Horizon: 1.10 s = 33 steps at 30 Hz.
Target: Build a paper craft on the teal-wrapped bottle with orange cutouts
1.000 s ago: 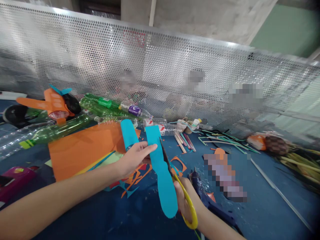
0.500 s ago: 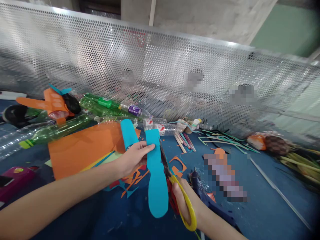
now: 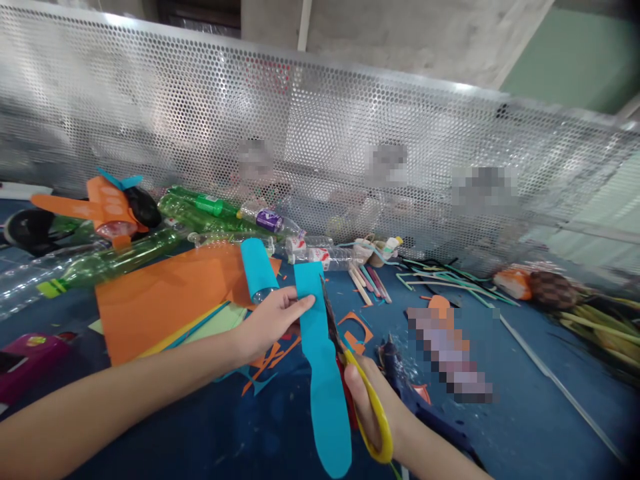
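My left hand pinches a long blue paper strip near its upper end, thumb on top. The strip narrows in the middle, and its rounded lower end points toward me. Around the yellow-handled scissors my right hand is closed, with the dark blades along the strip's right edge. Whether the blades are biting into the paper I cannot tell. Just beyond my left hand lies a bottle wrapped in blue paper. Orange and blue paper scraps lie under the strip.
Orange paper sheets lie at left, with green bottles and an orange paper plane behind. A dark blue glue gun rests beside my right hand. A perforated metal screen stands behind the table, with people blurred beyond it.
The blue strip has slid toward me and turned, its lower end swinging to the right. My left hand has shifted slightly with it. The scissors have stayed nearly in place.
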Motion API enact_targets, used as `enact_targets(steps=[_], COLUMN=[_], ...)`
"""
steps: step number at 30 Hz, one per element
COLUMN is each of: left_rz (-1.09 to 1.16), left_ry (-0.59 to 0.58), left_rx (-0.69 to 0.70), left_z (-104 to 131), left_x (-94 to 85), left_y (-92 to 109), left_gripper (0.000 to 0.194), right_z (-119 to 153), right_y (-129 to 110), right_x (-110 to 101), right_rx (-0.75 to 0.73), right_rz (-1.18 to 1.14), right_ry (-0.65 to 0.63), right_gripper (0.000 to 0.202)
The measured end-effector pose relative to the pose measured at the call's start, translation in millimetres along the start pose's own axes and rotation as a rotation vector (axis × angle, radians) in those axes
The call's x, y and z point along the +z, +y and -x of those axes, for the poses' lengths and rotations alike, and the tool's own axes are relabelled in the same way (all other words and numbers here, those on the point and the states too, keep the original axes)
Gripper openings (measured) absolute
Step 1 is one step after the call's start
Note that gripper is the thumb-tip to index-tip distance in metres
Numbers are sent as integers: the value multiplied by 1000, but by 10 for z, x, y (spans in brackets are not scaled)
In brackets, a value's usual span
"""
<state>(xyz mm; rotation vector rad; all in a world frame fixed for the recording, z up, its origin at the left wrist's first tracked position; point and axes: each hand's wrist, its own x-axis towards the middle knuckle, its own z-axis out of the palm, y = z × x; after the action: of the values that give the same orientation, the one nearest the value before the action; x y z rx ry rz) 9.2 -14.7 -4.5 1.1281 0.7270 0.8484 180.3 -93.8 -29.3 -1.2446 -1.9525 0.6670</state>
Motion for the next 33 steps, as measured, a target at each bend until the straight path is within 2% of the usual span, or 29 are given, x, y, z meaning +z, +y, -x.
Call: enact_targets(steps=[4,9,23,29,33], left_rz=[-14,-16,6,12,28], left_ry=[-11,-35,14,0,2], left_rx=[20,25,3,16,28], left_z=[3,15,0,-1,-7], left_x=[-12,-7,-5,-21,-39], left_y=[-3,10,24,30,22], left_gripper=[29,29,26,25,24], right_z=[-11,3,0,-6,-16], right_y=[70,145,134,125,115], right_x=[20,41,37,31,24], right_rx=[53,146,111,128,87], right_rz=[0,-24,-15,16,83], right_ry=[-62,-80,13,32,59], right_gripper=[55,58,57,55,53])
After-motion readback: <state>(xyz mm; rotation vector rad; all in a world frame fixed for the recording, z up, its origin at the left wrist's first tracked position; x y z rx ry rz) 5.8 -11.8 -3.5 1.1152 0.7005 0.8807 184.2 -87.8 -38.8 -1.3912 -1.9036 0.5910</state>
